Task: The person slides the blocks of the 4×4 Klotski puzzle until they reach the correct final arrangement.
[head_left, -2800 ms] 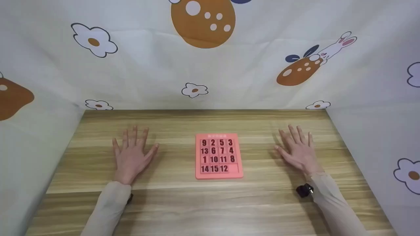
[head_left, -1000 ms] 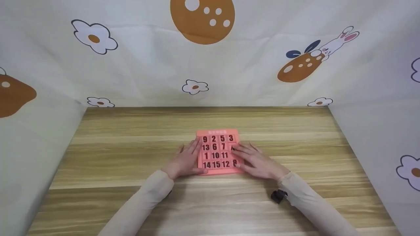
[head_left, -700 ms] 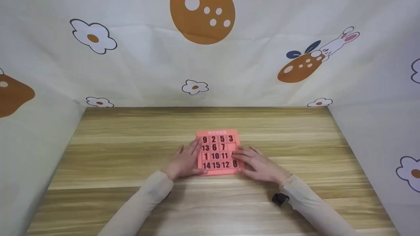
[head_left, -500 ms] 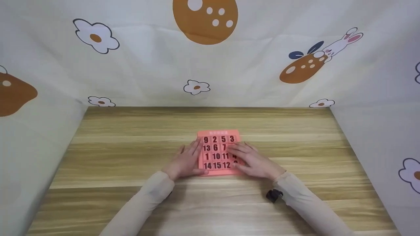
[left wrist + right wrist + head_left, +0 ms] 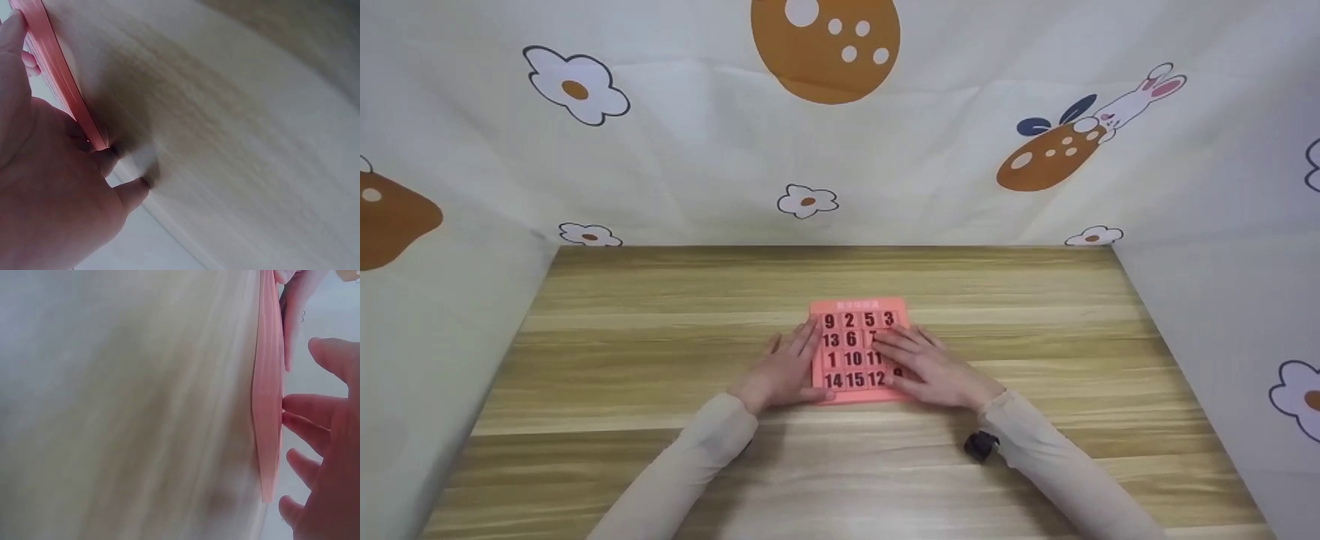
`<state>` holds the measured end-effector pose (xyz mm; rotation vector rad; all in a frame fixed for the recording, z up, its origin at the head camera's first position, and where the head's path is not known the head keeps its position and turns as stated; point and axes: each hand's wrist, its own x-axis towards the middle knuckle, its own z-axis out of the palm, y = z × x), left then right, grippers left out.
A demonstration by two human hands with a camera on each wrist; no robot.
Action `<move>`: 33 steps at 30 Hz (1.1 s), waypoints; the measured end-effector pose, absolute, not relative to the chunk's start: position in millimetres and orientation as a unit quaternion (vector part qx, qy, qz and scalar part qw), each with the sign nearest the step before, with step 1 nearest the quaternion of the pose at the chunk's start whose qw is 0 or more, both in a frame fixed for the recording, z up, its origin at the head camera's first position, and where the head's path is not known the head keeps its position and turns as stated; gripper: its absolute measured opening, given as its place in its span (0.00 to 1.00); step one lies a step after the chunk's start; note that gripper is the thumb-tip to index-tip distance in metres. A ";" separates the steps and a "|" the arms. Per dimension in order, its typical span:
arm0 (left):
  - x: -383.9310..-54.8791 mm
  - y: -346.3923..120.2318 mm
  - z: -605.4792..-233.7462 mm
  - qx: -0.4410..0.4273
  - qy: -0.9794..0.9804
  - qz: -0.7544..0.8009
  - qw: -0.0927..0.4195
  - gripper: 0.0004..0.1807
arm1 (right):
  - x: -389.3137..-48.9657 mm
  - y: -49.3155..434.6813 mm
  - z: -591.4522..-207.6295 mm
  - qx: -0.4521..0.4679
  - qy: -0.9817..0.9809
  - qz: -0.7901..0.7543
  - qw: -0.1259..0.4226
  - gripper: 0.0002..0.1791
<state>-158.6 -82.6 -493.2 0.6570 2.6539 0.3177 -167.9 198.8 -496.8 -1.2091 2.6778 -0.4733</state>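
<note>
A pink sliding number puzzle (image 5: 859,396) lies flat on the table, its tiles marked with black numbers. My left hand (image 5: 781,373) rests against its left side, the thumb on the near left corner and the fingers along the left edge. In the left wrist view the thumb touches the puzzle's edge (image 5: 64,79), and two fingertips reach the table. My right hand (image 5: 941,371) lies over the right columns, fingertips touching the tiles around the 7. It covers the right end of the middle rows. From the right wrist view, two fingers (image 5: 309,408) meet the puzzle's top.
The wooden table (image 5: 675,285) extends around the puzzle on all sides. A pale cloth (image 5: 690,150) printed with flowers and carrots walls off the back and both sides. A small black device (image 5: 981,446) sits at the right wrist.
Both hands have come in from the table's sides to the puzzle. The 8 has slid down into the bottom right slot, and the 4 has followed it down. The right fingers have shifted left.
</note>
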 end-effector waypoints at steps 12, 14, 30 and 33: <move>-157.9 -83.1 -490.7 0.235 0.945 0.112 0.197 0.58 | -170.1 197.3 -496.5 -0.411 0.895 -0.164 0.056 0.31; -158.2 -83.2 -491.1 0.234 0.945 0.111 0.198 0.58 | -170.5 197.2 -496.2 -0.410 0.896 -0.164 0.054 0.30; -158.4 -83.7 -493.0 0.227 0.947 0.109 0.200 0.59 | -171.4 190.8 -492.1 -0.390 0.909 -0.146 0.030 0.31; -158.4 -82.6 -492.8 0.229 0.946 0.110 0.203 0.59 | -172.0 186.6 -492.9 -0.398 0.906 -0.138 0.046 0.31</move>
